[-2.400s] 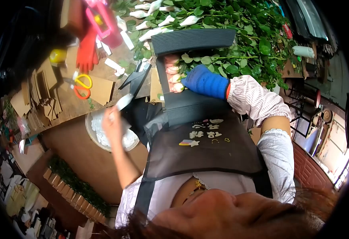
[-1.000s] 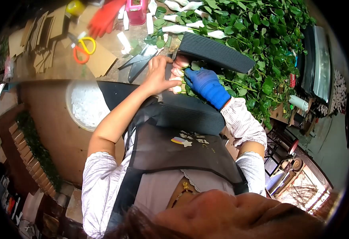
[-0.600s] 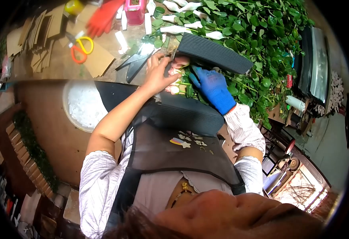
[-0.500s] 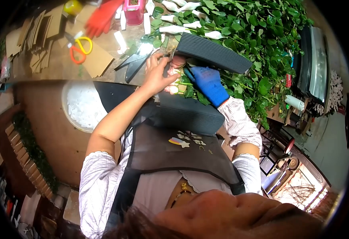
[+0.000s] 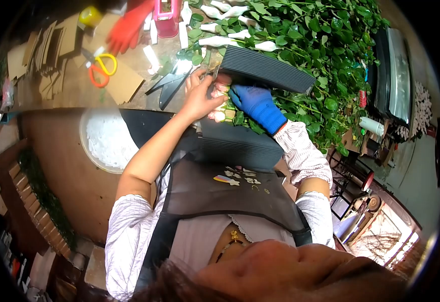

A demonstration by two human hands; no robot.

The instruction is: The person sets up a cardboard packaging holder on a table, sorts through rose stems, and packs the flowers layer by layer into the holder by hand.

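Pink roses [image 5: 219, 91] lie in a row between two black ribbed panels. The upper ribbed panel [image 5: 268, 70] leans over the flowers, and the lower ribbed panel [image 5: 240, 143] is close to my apron. My left hand [image 5: 201, 95] is bare, its thumb and fingers curled round the rose heads. In a blue glove, my right hand [image 5: 256, 104] closes at the stems and leaves just beside the heads; its fingertips are partly hidden. Black-bladed shears [image 5: 172, 86] rest on the table left of my left hand.
Leafy rose stems [image 5: 320, 50] pile up at the right, with white-sleeved buds [image 5: 220, 41] at the back. Orange-and-yellow scissors [image 5: 102, 70], red gloves [image 5: 129, 27], a pink container [image 5: 167, 20] and cardboard pieces [image 5: 54, 40] occupy the left. Below is a bucket of white pieces [image 5: 109, 141].
The gloved right hand has shifted slightly left, closer to the rose heads. My left hand stays at the roses. The whole view has shifted slightly.
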